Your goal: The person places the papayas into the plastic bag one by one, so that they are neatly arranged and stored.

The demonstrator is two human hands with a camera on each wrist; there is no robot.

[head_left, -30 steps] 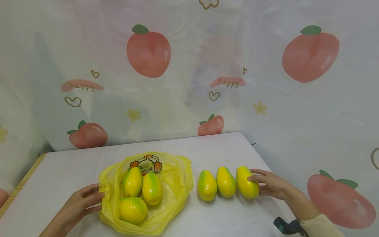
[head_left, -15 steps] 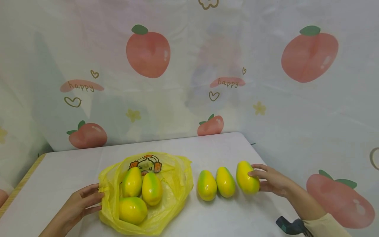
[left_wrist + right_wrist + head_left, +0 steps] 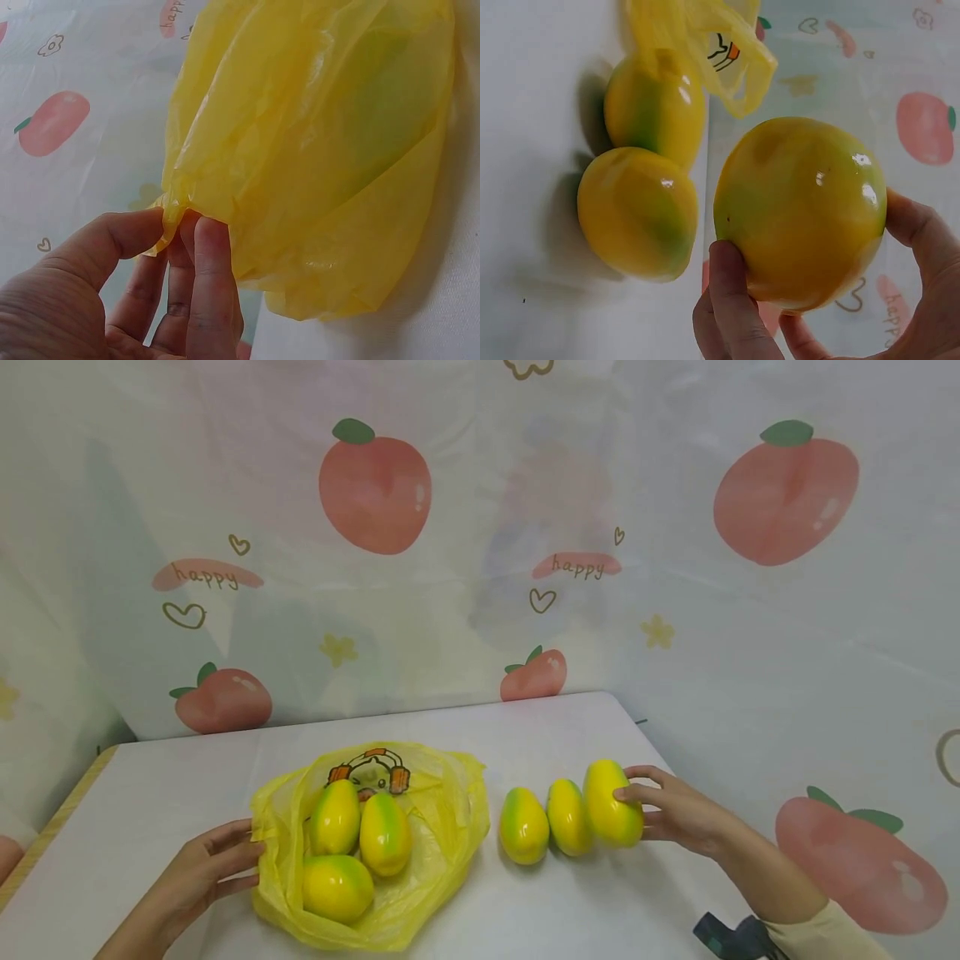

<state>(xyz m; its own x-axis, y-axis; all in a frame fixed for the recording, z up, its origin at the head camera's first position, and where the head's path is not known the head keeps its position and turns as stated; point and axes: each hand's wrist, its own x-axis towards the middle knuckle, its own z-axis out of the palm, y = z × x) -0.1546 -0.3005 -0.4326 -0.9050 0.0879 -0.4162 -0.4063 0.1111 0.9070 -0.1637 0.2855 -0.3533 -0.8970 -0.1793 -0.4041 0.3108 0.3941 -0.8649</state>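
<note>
My left hand (image 3: 206,872) pinches the left edge of a yellow plastic bag (image 3: 442,835) between thumb and fingers, plain in the left wrist view. The bag lies open on the table, a cartoon duck with headphones printed on it. Inside it are a lower mango (image 3: 337,889), a middle mango (image 3: 386,835) and an upper mango (image 3: 335,817), all glossy yellow-green. With its fingertips, my right hand (image 3: 686,814) grips another mango (image 3: 611,806), held above the table. Beside that one, two mangoes lie on the table: a left mango (image 3: 524,825) and a right mango (image 3: 568,818).
A white cloth covers the table (image 3: 450,727), with a wooden edge (image 3: 60,822) bare at the left. Behind hangs a pale curtain (image 3: 465,527) printed with peaches. A dark device (image 3: 735,935) sits near my right sleeve (image 3: 821,935).
My right hand has lifted its mango off the table and moved it left, close to the two lying ones. The left hand and bag stay put.
</note>
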